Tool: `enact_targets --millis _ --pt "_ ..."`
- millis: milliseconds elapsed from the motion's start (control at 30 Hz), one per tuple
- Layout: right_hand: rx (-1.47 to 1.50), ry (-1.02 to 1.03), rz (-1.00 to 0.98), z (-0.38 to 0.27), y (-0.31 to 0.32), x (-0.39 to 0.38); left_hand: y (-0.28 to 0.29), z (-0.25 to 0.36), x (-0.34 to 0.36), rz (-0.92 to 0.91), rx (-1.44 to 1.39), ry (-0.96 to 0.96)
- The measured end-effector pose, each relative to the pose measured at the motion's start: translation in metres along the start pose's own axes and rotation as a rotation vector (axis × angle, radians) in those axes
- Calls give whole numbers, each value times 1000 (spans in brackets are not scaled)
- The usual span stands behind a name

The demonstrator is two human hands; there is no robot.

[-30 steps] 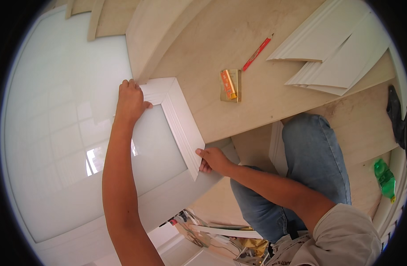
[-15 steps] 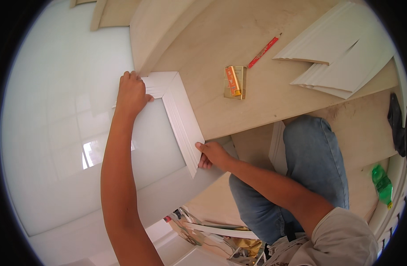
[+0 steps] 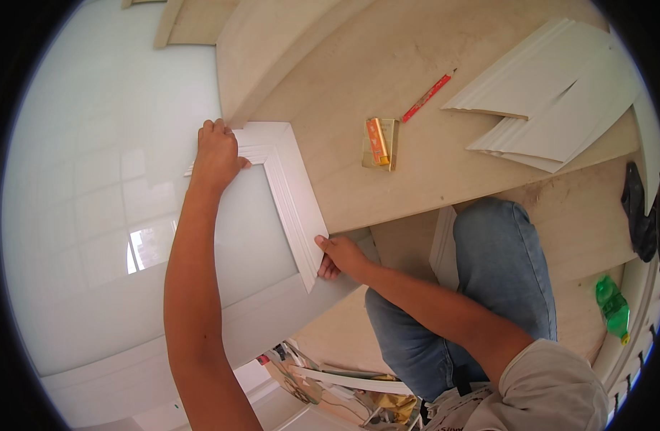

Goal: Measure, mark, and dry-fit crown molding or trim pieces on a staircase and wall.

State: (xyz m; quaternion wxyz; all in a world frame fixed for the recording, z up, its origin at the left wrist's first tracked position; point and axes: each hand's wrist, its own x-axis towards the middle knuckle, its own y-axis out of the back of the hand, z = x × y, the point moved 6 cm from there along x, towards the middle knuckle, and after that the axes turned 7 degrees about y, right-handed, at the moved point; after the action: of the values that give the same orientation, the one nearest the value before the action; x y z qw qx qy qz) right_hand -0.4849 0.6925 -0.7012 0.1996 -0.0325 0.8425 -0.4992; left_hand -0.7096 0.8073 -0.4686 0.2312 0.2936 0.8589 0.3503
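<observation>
Little has moved since half a second ago: the whole view has slid a touch, so the red pencil (image 3: 427,98) and the lighter (image 3: 377,142) sit lower in it, while both my hands keep their places on the white trim (image 3: 295,197). Its corner seam looks fainter than it did then.

My left hand (image 3: 218,152) grips the short upper arm of the trim across its width — fingertips over the top edge, thumb stretched down to the inner edge. My right hand (image 3: 342,258) pinches the lower end of the long arm at its outer side, thumb on top, the other fingers curled in against the edge.

The trim forms a ridged corner against the glossy white panel (image 3: 78,215), which mirrors a bright window-like patch left of my forearm. Its lower end is cut to a slanting point; its outer side runs beside the beige ledge (image 3: 330,93).

On that ledge the lighter, orange and yellow, lies on a flat gold box (image 3: 392,144), with the pencil just beside it and white ridged boards (image 3: 538,79) overlapping farther right. Below the ledge, beyond my jeans (image 3: 499,266) — a green bottle (image 3: 612,307) and a dark cloth (image 3: 637,215).
</observation>
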Motion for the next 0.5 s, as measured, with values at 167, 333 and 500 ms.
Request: enact_targets --millis 167,333,500 --pt "0 30 7 3 -1 0 2 2 0 -3 15 -12" --pt "-36 79 58 2 -2 -4 3 2 1 -11 17 -23" --pt "-62 125 103 -1 -4 -7 2 1 1 8 17 -23"
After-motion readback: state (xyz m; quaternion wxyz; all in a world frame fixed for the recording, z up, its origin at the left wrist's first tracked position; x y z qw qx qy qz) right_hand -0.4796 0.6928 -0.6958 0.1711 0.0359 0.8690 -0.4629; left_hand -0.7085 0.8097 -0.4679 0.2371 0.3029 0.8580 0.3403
